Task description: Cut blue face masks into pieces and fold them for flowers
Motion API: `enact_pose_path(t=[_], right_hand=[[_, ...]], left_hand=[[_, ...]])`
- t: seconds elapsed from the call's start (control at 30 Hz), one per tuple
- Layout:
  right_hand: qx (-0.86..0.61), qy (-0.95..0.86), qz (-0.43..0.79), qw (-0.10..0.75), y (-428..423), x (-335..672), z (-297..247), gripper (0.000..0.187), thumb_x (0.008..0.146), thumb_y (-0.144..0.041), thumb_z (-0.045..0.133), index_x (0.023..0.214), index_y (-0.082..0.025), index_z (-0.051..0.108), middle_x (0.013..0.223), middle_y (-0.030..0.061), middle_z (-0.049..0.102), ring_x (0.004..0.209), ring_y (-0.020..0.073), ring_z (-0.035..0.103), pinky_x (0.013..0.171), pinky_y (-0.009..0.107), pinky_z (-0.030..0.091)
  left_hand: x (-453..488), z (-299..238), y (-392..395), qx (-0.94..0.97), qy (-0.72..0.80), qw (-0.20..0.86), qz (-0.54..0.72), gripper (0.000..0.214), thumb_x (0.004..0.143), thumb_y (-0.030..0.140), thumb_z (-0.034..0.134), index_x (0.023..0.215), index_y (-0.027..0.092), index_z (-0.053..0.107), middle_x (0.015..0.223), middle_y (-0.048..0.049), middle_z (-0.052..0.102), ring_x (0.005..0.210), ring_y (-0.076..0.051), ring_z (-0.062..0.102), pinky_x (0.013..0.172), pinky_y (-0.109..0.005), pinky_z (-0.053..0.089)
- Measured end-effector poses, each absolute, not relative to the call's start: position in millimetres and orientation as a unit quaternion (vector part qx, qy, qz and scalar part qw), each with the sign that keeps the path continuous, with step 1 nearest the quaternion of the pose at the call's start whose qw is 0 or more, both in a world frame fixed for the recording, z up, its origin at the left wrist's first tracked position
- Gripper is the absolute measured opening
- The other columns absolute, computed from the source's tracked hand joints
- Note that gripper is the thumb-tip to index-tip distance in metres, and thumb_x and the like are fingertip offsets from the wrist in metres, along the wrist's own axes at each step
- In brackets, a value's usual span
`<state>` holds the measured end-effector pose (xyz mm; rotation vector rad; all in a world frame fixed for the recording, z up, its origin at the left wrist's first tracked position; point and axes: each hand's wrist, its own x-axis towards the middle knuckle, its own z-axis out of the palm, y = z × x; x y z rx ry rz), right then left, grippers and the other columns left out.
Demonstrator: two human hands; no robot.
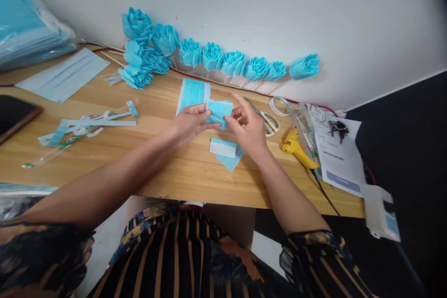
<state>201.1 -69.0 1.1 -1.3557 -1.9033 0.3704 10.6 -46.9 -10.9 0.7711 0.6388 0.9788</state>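
Both my hands meet over the middle of the wooden table (167, 177). My left hand (190, 122) and my right hand (247, 128) pinch a small piece of blue mask fabric (219, 111) between fingers and thumbs, holding it just above the table. The right index finger sticks up. Behind the piece lies a flat blue face mask (192, 94). Two cut blue and white fabric pieces (226, 151) lie on the table below my hands.
A row of blue fabric roses (209, 58) leans on the wall. Scissors (268, 121), a tape roll (279, 106) and a yellow glue gun (296, 148) sit right of my hands. Cut strips (91, 123) lie left, with a mask (63, 74) and packaged masks (28, 28).
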Motion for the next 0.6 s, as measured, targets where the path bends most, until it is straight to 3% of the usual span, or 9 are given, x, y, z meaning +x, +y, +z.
enact_pose_path(t=[0.17, 0.27, 0.37, 0.6], right_hand=[[-0.506, -0.778, 0.141, 0.345, -69.8, 211.2, 10.9, 0.043, 0.092, -0.027, 0.063, 0.134, -0.029, 0.066, 0.09, 0.0005, 0.075, 0.077, 0.0167, 0.065, 0.069, 0.031, 0.052], [-0.483, -0.82, 0.148, 0.269, -72.9, 218.5, 18.8, 0.019, 0.092, -0.03, 0.065, 0.107, -0.027, 0.077, 0.088, 0.0004, 0.076, 0.075, 0.0157, 0.065, 0.07, 0.03, 0.047], [-0.478, -0.84, 0.181, 0.181, -75.3, 222.7, 24.3, 0.012, 0.092, -0.029, 0.067, 0.087, -0.024, 0.077, 0.083, -0.0007, 0.076, 0.073, 0.0143, 0.065, 0.068, 0.029, 0.042], [-0.468, -0.845, 0.246, 0.08, -78.3, 219.0, 26.3, 0.008, 0.088, -0.03, 0.074, 0.087, -0.022, 0.074, 0.079, -0.0022, 0.074, 0.07, 0.0125, 0.063, 0.063, 0.026, 0.035]], left_hand=[[6.6, -6.2, -43.8, 0.317, 0.323, 0.738, 0.5, 0.01, 0.09, 0.011, 0.066, 0.081, 0.014, 0.066, 0.082, -0.0032, 0.072, 0.09, -0.016, 0.071, 0.101, -0.04, 0.056], [4.2, -5.9, -42.1, 0.304, 0.337, 0.727, 0.515, 0.011, 0.089, 0.012, 0.067, 0.079, 0.015, 0.063, 0.078, -0.0011, 0.068, 0.087, -0.015, 0.07, 0.104, -0.041, 0.055], [3.9, -6.5, -41.9, 0.286, 0.343, 0.728, 0.521, 0.013, 0.088, 0.011, 0.069, 0.079, 0.015, 0.062, 0.076, 0.0003, 0.065, 0.082, -0.013, 0.067, 0.104, -0.041, 0.055], [5.0, -5.2, -42.8, 0.266, 0.338, 0.738, 0.52, 0.017, 0.087, 0.008, 0.069, 0.074, 0.014, 0.061, 0.073, 0.0016, 0.063, 0.071, -0.009, 0.063, 0.102, -0.04, 0.056]])
